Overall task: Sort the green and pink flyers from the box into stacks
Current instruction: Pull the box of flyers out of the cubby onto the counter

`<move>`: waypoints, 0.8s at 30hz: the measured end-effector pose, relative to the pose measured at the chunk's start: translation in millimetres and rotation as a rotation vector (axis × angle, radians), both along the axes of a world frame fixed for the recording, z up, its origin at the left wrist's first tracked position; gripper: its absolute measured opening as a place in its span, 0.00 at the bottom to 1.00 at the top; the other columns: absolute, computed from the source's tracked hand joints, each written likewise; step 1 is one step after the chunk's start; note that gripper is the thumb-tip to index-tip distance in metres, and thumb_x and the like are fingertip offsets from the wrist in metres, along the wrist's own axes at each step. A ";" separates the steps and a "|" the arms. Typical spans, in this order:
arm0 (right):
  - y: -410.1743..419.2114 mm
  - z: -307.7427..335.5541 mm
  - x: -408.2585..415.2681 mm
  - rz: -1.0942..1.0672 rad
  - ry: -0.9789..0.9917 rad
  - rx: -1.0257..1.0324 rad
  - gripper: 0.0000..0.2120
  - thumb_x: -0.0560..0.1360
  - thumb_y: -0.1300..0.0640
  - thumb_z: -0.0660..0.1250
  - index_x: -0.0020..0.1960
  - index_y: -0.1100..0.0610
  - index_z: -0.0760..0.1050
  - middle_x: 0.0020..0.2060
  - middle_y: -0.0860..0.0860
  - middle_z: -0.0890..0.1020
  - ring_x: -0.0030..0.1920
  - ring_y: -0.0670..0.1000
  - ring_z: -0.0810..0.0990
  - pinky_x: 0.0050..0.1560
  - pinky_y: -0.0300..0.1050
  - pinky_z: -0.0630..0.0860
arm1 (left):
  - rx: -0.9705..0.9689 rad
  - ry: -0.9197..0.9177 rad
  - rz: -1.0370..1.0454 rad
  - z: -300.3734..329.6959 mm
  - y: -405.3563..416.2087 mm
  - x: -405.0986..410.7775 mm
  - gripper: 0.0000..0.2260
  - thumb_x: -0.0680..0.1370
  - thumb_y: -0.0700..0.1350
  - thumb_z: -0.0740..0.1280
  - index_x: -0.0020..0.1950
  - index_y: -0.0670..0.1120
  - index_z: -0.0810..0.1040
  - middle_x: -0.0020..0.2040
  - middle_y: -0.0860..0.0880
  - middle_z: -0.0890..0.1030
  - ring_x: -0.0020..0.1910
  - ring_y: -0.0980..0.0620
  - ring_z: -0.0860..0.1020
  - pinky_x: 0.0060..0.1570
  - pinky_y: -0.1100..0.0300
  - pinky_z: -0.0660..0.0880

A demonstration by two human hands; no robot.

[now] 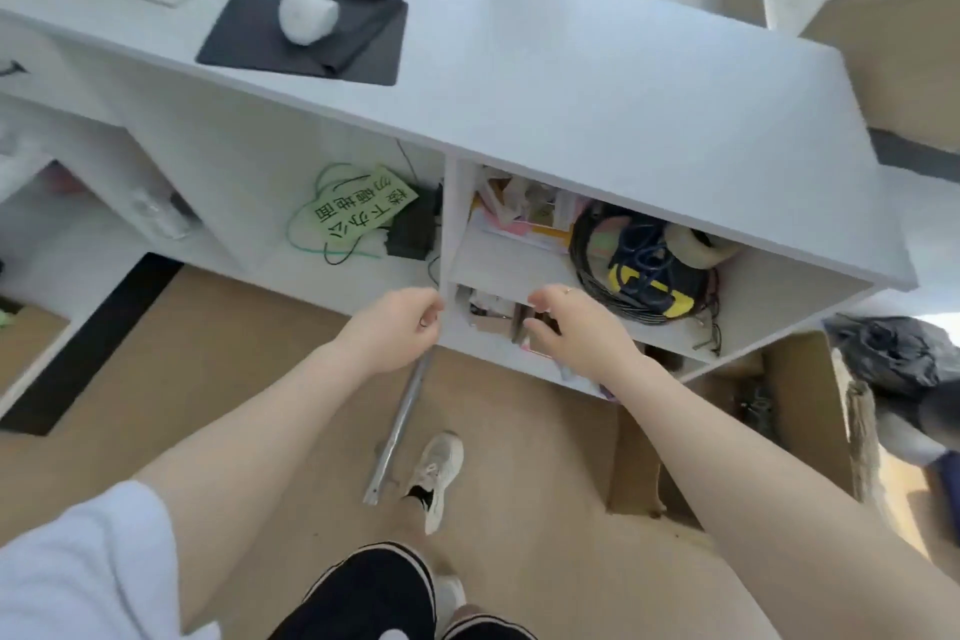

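Note:
A green flyer (363,213) with black handwriting lies in the open compartment under the white desk (571,83). Pink and yellow papers (511,226) sit stacked on the upper shelf to its right. My left hand (395,327) hovers at the front edge of the shelf divider, fingers loosely curled, holding nothing I can see. My right hand (571,322) reaches to the mouth of the lower shelf, thumb and fingers apart, in front of small cartons (488,320). An open cardboard box (789,411) stands on the floor at the right.
A coil of black cable with a yellow and black tool (644,276) fills the right of the shelf. A metal rod (400,431) leans down to the floor below my left hand. A mouse pad with a white mouse (306,18) lies on the desk. A black bag (893,353) sits far right.

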State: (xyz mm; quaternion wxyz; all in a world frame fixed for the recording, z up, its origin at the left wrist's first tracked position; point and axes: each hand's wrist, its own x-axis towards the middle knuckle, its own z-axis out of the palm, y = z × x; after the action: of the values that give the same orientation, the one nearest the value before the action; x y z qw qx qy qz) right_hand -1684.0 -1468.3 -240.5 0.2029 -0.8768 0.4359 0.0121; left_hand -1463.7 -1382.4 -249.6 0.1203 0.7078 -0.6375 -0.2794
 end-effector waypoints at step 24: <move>316.5 -32.5 603.4 0.824 0.149 0.278 0.15 0.78 0.53 0.60 0.62 0.58 0.71 0.56 0.54 0.78 0.57 0.54 0.75 0.56 0.46 0.71 | 0.139 0.225 1.272 -30.3 461.6 436.1 0.13 0.77 0.42 0.62 0.61 0.44 0.74 0.53 0.45 0.78 0.50 0.48 0.75 0.54 0.60 0.70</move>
State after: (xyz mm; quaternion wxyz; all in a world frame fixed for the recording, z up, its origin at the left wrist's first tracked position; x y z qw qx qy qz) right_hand -1080.6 -1151.8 -273.1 0.2650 -0.9385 0.0575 0.2136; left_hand -1027.6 -920.8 -279.9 0.2824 0.9197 -0.0576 -0.2667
